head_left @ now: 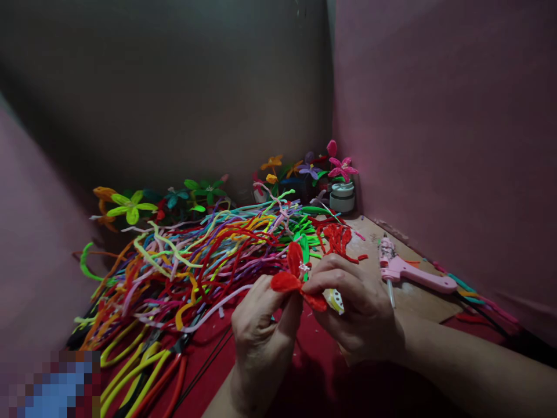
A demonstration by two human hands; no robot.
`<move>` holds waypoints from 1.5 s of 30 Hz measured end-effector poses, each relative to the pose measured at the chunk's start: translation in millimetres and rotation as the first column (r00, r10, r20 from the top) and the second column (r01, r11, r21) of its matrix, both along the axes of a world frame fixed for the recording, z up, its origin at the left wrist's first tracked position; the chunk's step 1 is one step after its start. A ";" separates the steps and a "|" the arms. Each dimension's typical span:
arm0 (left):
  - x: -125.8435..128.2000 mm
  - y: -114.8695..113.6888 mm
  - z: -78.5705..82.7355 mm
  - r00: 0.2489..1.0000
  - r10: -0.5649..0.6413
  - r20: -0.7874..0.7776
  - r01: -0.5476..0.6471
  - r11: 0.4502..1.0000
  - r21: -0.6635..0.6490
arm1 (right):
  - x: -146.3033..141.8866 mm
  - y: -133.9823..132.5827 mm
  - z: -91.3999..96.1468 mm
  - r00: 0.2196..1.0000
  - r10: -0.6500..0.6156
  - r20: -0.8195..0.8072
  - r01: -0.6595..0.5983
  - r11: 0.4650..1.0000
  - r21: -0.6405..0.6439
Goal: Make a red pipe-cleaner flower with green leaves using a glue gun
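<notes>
My left hand (261, 322) and my right hand (361, 307) meet in the lower middle of the head view, both pinched on a red pipe-cleaner flower (295, 276). Its red petals stick up and out between my fingertips, and a small white centre shows. My right hand also holds a small roll of pale tape (335, 300) against the palm. A big heap of loose pipe cleaners (191, 255) in many colours lies just left of and behind my hands.
A pink glue gun (404, 270) lies on the wooden board to the right. Finished flowers (130, 207) stand along the back wall, with more (342, 168) in the corner by a grey-white jar (342, 196). Red-handled pliers (169, 371) lie at lower left. Pink walls close in on both sides.
</notes>
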State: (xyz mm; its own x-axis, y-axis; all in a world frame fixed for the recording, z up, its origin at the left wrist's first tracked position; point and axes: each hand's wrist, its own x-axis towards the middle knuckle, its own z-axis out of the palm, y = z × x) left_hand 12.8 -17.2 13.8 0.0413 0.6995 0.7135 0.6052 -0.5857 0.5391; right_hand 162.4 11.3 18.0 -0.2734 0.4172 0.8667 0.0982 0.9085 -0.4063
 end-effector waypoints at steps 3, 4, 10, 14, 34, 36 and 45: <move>0.6 -0.3 0.5 0.999 -0.004 0.043 0.005 1.000 -0.027 | 1.2 -0.6 -5.3 0.997 0.065 -0.044 -0.068 0.996 -0.055; 0.8 -0.3 0.6 0.998 -0.008 0.064 0.010 0.999 -0.036 | 1.3 -0.7 -7.1 0.994 0.079 -0.074 -0.085 0.993 -0.087; -1.3 4.5 -0.8 0.943 0.039 0.332 0.017 0.987 -0.162 | 2.5 9.6 -2.6 0.925 -0.033 -0.379 -0.107 0.934 -0.341; -7.2 17.2 -1.9 0.766 0.077 0.639 0.163 0.937 -0.308 | 12.6 27.8 16.2 0.821 -0.065 -0.567 -0.222 0.879 -0.421; -22.7 40.7 -10.6 0.637 0.051 0.769 0.375 0.851 -0.368 | 74.1 114.2 -0.8 0.502 -0.387 0.773 0.779 0.591 -0.210; -23.4 41.8 -11.8 0.631 0.051 0.774 0.384 0.846 -0.369 | 76.0 121.8 -2.0 0.445 -0.384 0.809 0.806 0.566 -0.175; -22.6 40.6 -7.2 0.618 0.038 0.785 0.389 0.853 -0.348 | 62.3 133.3 -22.3 0.372 -0.227 0.900 0.785 0.594 -0.175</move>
